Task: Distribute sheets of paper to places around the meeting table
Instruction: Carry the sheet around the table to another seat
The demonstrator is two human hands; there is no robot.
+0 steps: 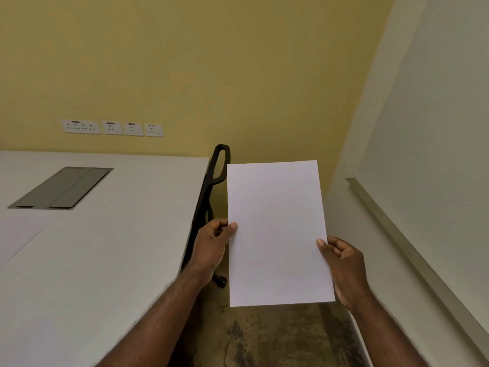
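I hold white paper (276, 231) upright in front of me, to the right of the white meeting table (111, 247); whether it is one sheet or a thin stack I cannot tell. My left hand (213, 246) pinches its left edge, thumb on the front. My right hand (344, 263) grips its right edge lower down. Another white sheet (18, 234) lies flat on the table at the far left, partly cut off by the frame.
A grey cable hatch (62, 188) is set into the tabletop. A black chair (211, 197) is tucked against the table's right edge. Wall sockets (112, 127) sit on the yellow wall. A whiteboard ledge (412, 250) runs along the right wall. A narrow strip of floor (264, 337) lies between.
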